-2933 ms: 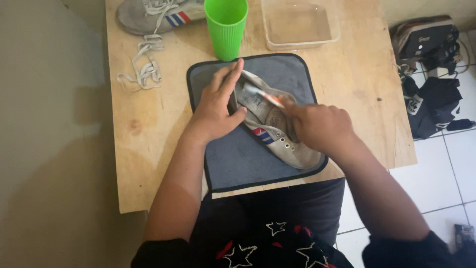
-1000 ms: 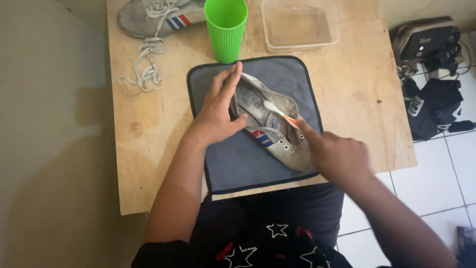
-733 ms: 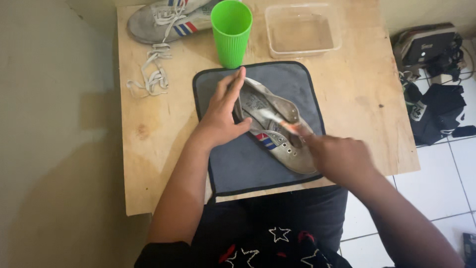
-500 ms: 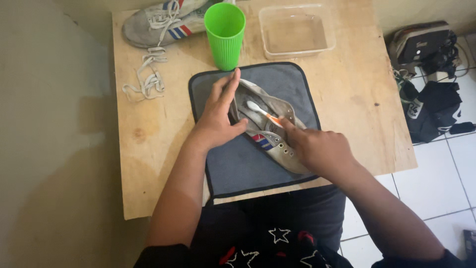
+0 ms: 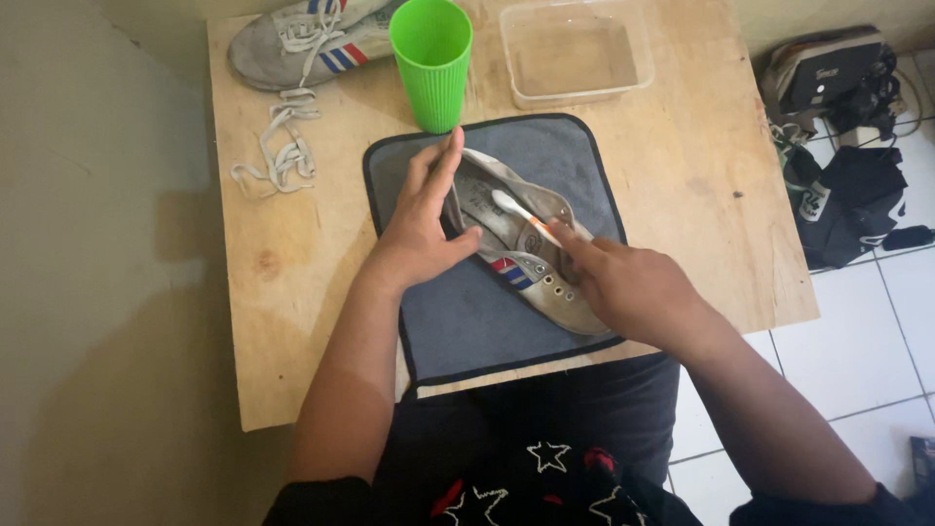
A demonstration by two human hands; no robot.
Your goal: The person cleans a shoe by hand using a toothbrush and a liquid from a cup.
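Here the shoe [image 5: 516,239] lies on its side on the grey mat [image 5: 467,312], in the middle of the frame, heel toward the upper left. The right hand [image 5: 628,292] is closed round the orange end of a toothbrush [image 5: 521,214], whose white head sits inside the shoe's opening. To scrub well, I would keep the strokes short and the bristles pressed flat on the lining, with the shoe pinned so it cannot slide. The left hand [image 5: 424,229] does that: fingers stretched along the heel side, thumb hooked over the rim, holding the opening apart. A green cup [image 5: 431,60], a clear tub [image 5: 575,49] and a second shoe [image 5: 302,39] stand along the upper edge.
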